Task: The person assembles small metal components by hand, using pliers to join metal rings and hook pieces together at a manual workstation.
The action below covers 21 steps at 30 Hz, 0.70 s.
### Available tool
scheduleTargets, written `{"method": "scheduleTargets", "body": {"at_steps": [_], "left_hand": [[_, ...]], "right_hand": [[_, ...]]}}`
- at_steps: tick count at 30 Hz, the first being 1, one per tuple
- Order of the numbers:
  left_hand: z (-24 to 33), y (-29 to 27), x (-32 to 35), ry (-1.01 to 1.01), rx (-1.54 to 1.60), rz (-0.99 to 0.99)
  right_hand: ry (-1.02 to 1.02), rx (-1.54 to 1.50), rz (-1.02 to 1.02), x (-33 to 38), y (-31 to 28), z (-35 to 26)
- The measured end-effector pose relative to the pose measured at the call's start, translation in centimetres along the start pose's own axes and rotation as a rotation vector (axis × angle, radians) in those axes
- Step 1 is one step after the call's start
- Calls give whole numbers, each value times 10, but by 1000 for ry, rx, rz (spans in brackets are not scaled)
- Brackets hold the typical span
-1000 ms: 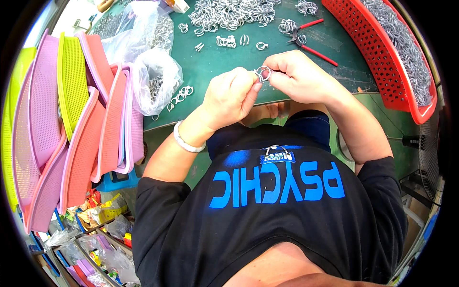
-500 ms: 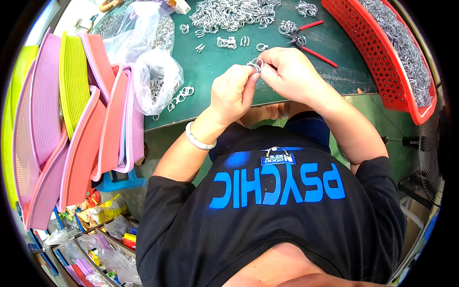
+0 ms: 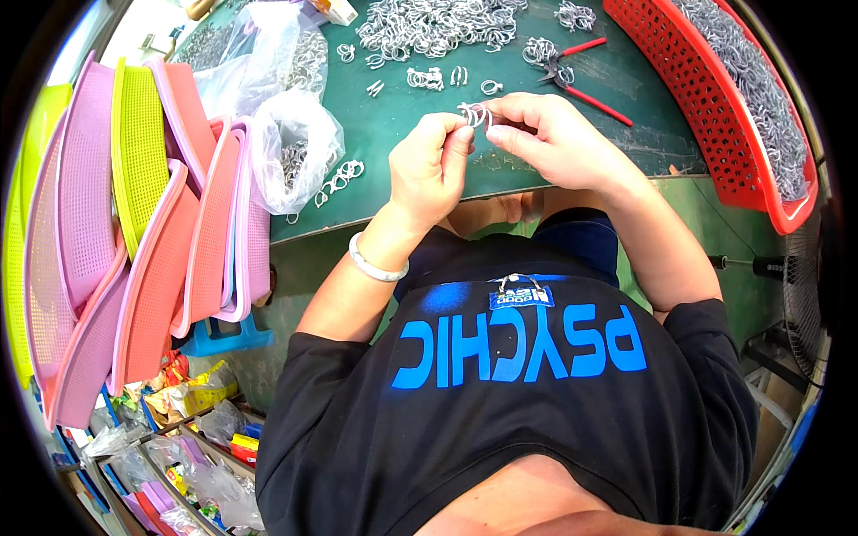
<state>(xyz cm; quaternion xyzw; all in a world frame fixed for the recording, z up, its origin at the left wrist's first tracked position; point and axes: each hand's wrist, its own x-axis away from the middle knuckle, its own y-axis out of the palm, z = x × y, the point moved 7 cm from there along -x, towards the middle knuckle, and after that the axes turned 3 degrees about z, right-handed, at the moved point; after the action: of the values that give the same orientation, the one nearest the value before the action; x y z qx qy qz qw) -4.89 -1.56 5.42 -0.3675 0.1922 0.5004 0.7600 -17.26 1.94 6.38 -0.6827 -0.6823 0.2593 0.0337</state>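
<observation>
A small bunch of silvery metal rings (image 3: 475,114) is held up over the near edge of the green table. My left hand (image 3: 431,170) pinches the bunch between thumb and forefinger; a pale bangle circles that wrist. On the other side, my right hand (image 3: 559,138) has its thumb and forefinger at the rings' right edge, slightly parted around it. Just beyond lie a single ring (image 3: 491,87), a pair of rings standing on edge (image 3: 458,76) and a short row of rings (image 3: 425,79). Red-handled pliers (image 3: 585,85) rest to the right.
A large ring pile (image 3: 438,27) covers the far table. Plastic bags of rings (image 3: 299,134) stand left, beside stacked coloured baskets (image 3: 138,152). A red basket (image 3: 715,116) full of rings sits at the right edge, with a fan (image 3: 804,295) below it.
My right thumb and forefinger have loosened and spread a little. More of the rings now shows between my hands, and my left hand has shifted slightly left.
</observation>
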Motion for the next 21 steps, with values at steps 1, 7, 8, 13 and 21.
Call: {"method": "scheduleTargets", "body": {"at_steps": [1, 7, 8, 13, 21], "left_hand": [[1, 0, 0, 8, -12, 11], [2, -3, -2, -22, -29, 55], [3, -2, -2, -21, -28, 55], [7, -3, -2, -26, 1, 61], [13, -6, 6, 138, -2, 138]], "right_hand": [[0, -2, 1, 0, 0, 2], [-99, 131, 77, 2, 0, -6], [-156, 168, 120, 3, -1, -8], [-569, 415, 300, 12, -2, -26], [-828, 595, 341, 22, 9, -40]]}}
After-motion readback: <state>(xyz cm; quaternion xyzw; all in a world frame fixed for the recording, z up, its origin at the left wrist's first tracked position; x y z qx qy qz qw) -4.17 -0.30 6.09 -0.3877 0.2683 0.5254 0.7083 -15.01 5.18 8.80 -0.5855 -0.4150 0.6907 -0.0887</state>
